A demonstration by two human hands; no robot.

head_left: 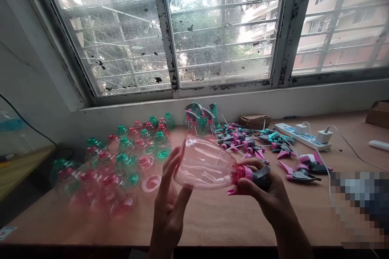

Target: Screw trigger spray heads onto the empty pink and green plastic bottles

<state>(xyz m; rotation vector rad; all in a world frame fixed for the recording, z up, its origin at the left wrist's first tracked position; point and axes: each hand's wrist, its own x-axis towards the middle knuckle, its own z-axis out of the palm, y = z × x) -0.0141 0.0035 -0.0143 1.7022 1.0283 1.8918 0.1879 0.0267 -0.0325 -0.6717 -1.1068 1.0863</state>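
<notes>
A clear pink spray bottle (206, 164) lies sideways in the air between my hands, above the table. My left hand (170, 194) holds the bottle's broad base, thumb below and fingers behind it. At the other end, my right hand (264, 190) is closed around the pink and dark grey trigger spray head (253, 174), which sits at the bottle's neck. A pink trigger tip sticks out under the neck. How far the collar is screwed on I cannot tell.
Several open pink and green bottles (146, 164) stand on the left of the table (225, 222). Behind are bottles with spray heads (200, 117). Loose spray heads (243, 141) lie at the right, near a power strip (300, 135) with cables. A cardboard box (378, 113) stands far right.
</notes>
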